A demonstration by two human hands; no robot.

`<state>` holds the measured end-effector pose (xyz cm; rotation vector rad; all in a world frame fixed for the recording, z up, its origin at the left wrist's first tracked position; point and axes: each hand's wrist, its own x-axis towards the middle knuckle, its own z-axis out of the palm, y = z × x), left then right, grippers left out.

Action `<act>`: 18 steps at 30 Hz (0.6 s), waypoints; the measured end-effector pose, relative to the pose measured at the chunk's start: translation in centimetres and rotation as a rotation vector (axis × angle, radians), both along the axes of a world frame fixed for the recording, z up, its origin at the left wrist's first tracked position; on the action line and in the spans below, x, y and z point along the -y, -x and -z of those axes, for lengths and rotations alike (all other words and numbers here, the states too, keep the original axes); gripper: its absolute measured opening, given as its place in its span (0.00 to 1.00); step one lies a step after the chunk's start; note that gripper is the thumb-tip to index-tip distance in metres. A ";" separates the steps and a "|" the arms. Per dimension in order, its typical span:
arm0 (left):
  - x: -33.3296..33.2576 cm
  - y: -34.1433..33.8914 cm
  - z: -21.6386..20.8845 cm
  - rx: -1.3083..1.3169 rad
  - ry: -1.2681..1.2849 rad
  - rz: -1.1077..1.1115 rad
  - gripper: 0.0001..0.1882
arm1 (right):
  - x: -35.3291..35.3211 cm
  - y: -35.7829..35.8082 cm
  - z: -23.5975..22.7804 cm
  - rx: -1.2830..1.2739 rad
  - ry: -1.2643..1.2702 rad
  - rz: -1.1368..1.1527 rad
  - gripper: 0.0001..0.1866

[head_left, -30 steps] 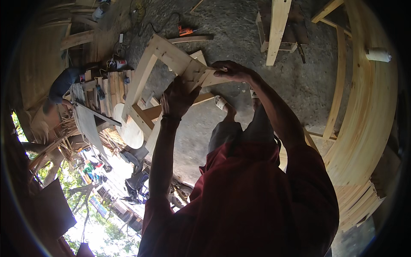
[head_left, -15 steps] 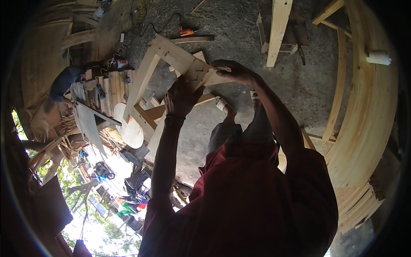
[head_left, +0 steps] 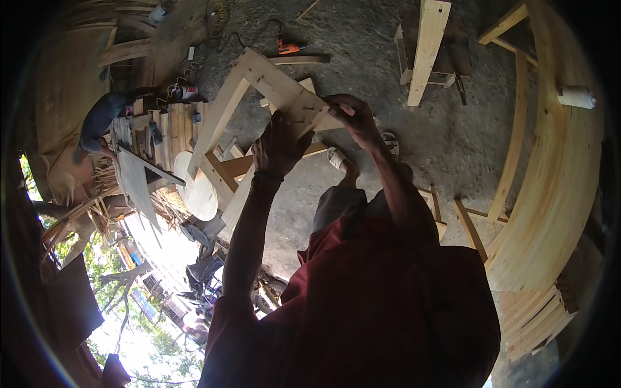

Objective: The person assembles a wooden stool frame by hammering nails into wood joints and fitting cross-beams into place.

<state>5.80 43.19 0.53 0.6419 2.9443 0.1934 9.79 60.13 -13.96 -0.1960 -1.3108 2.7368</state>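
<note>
Open floor (head_left: 466,149) rightward, wooden frame (head_left: 268,77), fingers (head_left: 341,99) at its edges

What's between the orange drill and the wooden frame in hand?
In the head view, a narrow wooden strip lies between the orange drill and the wooden frame.

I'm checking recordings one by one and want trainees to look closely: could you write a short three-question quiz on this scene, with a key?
1. Multiple choice: what colour is the power tool on the floor? A) green B) orange C) white
2. True or false: the white roll is farther right in the picture than the power tool.
3. Open: what does the left hand touch, with the right hand at its edge?

Key: 1. B; 2. True; 3. the wooden frame.
</note>
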 end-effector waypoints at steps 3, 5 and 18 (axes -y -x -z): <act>-0.4 -0.2 -0.6 0.015 0.049 0.012 0.33 | 1.0 -0.2 0.1 -0.024 0.150 0.071 0.12; -0.4 -0.2 -0.5 -0.031 0.055 0.074 0.32 | 1.5 -0.2 0.1 -0.036 0.179 0.100 0.11; 0.3 -1.3 0.9 -0.003 -0.022 0.055 0.32 | 2.5 -0.4 1.8 -0.128 0.073 0.185 0.09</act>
